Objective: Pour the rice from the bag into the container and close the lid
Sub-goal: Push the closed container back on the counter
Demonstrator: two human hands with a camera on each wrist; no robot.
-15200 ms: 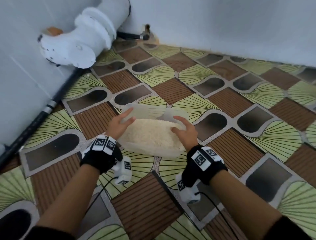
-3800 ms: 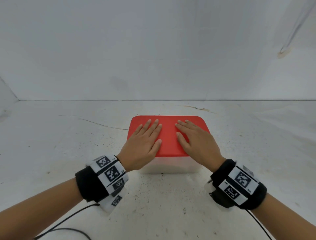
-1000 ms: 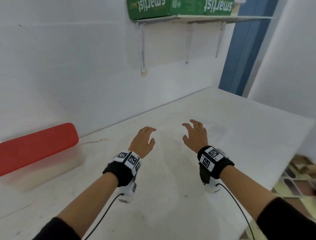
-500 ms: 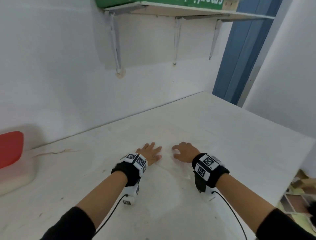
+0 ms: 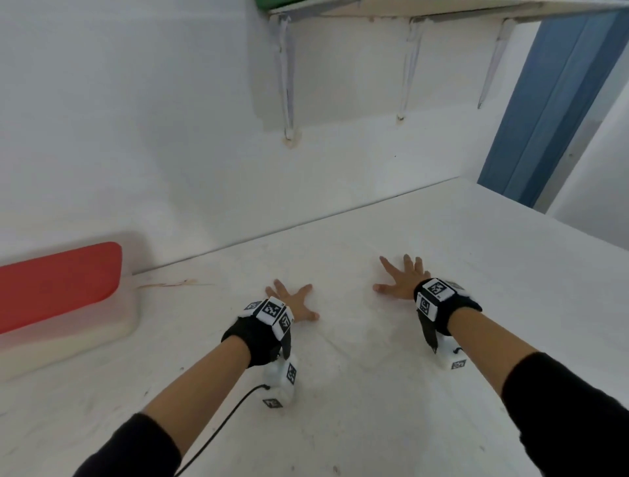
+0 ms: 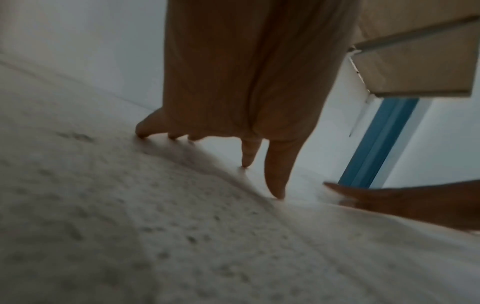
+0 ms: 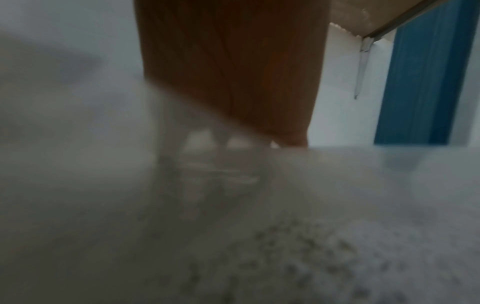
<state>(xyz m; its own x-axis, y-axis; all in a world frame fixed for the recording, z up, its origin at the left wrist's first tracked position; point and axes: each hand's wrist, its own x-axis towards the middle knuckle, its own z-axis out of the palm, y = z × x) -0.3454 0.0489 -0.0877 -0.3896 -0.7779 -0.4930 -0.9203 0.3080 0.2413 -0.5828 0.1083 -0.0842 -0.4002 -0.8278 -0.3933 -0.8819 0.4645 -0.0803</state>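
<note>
The clear container [image 5: 85,335] with its red lid [image 5: 58,284] on top stands at the table's left edge, white rice showing through its wall. Both hands lie to its right and touch nothing of it. My left hand [image 5: 292,301] lies palm down on the white table with fingers spread; its fingertips [image 6: 275,191] touch the surface. Farther right, my right hand [image 5: 400,281] rests flat and spread too. Faint creases of a thin clear bag [image 5: 343,340] show between the hands. In the right wrist view a hazy film [image 7: 130,164] veils my right hand [image 7: 233,82].
A white table [image 5: 476,255] meets a white wall at the back. A shelf [image 5: 408,10] on metal brackets hangs above, with a green box corner [image 5: 269,3] on it. A blue door frame [image 5: 551,102] stands at the far right, past the table's right edge.
Both hands have slid apart across the table and now lie flat with fingers spread; half a second ago they were close together. More of the container shows at the left.
</note>
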